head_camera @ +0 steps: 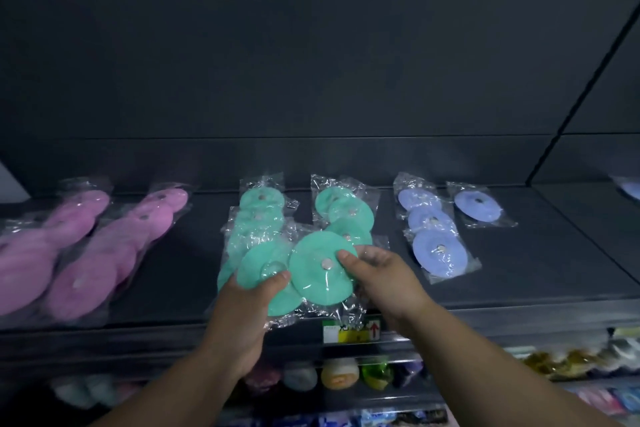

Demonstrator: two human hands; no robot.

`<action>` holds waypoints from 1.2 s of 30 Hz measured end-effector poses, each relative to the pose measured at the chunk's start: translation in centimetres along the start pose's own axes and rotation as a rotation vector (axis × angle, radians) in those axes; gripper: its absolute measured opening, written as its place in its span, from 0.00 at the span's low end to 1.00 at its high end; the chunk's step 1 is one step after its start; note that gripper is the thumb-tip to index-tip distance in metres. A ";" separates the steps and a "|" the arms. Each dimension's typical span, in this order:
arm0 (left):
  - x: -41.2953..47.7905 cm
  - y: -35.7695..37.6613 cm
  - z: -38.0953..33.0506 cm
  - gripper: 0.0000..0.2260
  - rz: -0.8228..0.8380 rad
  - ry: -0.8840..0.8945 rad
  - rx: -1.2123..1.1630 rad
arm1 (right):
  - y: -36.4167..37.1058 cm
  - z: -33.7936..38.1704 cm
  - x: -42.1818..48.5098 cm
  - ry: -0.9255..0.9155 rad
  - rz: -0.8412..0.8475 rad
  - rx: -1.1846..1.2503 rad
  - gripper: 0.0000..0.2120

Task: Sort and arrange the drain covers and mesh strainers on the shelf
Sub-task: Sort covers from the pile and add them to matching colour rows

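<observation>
Gripping a bagged green drain cover (251, 262) thumb-on-top, your left hand (247, 295) sits just above-left of the price label (351, 331) — your right hand (379, 274) pinches a second green cover (318, 288) directly above it. Pink covers (86, 253) lie far left of the label on the shelf (519, 270), blue covers (434, 250) upper right.

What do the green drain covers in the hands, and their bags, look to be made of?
The green drain covers: probably silicone or rubber, with a matte, even colour and no glare. The centre stud: looks like metal, small and shiny silver. The bags: thin clear plastic film, crinkled, with bright highlights.
</observation>
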State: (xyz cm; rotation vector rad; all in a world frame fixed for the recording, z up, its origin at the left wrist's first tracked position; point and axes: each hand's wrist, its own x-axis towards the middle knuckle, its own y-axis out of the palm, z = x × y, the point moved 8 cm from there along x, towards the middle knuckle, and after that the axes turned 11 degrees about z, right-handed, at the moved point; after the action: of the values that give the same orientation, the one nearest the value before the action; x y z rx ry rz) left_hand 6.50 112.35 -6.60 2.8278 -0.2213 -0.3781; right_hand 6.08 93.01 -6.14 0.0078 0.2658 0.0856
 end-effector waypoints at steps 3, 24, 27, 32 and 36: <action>0.7 -1.1 -0.8 0.12 -0.038 0.038 -0.016 | 1.6 0.5 0.8 -0.025 0.034 0.131 0.07; 3.0 -9.5 -5.4 0.18 -0.414 0.240 -0.174 | -3.2 -1.8 2.4 0.121 -0.283 -0.124 0.15; 3.1 -9.9 -6.5 0.16 -0.424 0.287 -0.210 | -3.4 1.4 2.0 -0.172 -0.367 -0.155 0.09; 2.8 -8.3 -3.3 0.13 -0.253 0.045 -0.188 | -0.7 3.9 1.1 -0.454 -0.455 -1.207 0.18; 2.1 -6.9 -1.1 0.14 -0.144 -0.063 -0.100 | -0.3 -1.9 2.2 0.111 -0.083 -1.416 0.24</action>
State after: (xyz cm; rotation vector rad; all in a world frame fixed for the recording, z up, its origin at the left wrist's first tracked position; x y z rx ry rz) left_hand 9.56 118.78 -8.05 2.7430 -0.0104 -0.4960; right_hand 7.71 92.92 -8.53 -1.4169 0.2698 0.1769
